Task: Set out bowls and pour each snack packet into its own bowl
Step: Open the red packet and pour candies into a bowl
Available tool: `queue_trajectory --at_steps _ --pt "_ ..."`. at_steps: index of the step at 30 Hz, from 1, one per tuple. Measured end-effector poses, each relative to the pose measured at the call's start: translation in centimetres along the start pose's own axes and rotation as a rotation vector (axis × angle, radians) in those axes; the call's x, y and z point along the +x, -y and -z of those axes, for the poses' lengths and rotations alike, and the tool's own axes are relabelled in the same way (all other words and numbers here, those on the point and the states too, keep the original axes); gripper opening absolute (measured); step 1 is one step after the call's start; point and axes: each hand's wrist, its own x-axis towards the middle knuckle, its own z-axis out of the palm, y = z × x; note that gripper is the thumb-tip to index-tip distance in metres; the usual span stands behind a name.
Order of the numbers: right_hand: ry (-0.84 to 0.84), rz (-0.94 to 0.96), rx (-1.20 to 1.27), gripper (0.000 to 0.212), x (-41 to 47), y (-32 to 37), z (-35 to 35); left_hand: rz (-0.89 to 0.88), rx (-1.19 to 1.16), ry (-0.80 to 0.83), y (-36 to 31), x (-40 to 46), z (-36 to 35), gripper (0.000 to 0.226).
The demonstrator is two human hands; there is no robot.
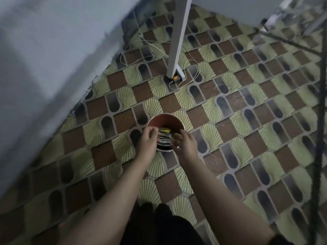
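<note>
Two bare hands meet over a round bowl with a reddish inside and pale rim point(165, 121), held above the patterned floor of brown squares and pale green fan shapes point(230, 138). Head view only. Left hand point(147, 138) grips the bowl's left edge, fingers curled over the rim. Right hand point(185, 143) grips the right edge, fingers curled inward; whether they also pinch a packet, cannot tell. Silvery snack packets with yellow patches point(164, 137) lie stacked inside the bowl, between the hands. Grey-white table leg point(177, 38) stands beyond, thin white cables point(185, 75) looping around its foot. Picture blurred, dim.
</note>
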Motion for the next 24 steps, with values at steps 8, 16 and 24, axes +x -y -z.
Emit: queue_trajectory --at_steps 8,16,24 --pt "0.159 0.530 -0.203 0.016 -22.8 13.3 -3.5 -0.199 -0.204 -0.040 -16.0 -14.2 5.7 0.014" --pt "0.649 0.826 -0.264 0.018 -40.0 19.1 -11.2 -0.622 -0.274 -0.392 -27.4 -26.1 17.7 0.017" --pt "1.042 0.919 -0.379 0.019 -52.2 12.4 -22.9 -0.670 -0.341 -0.940 -26.1 -34.9 35.1 0.017"
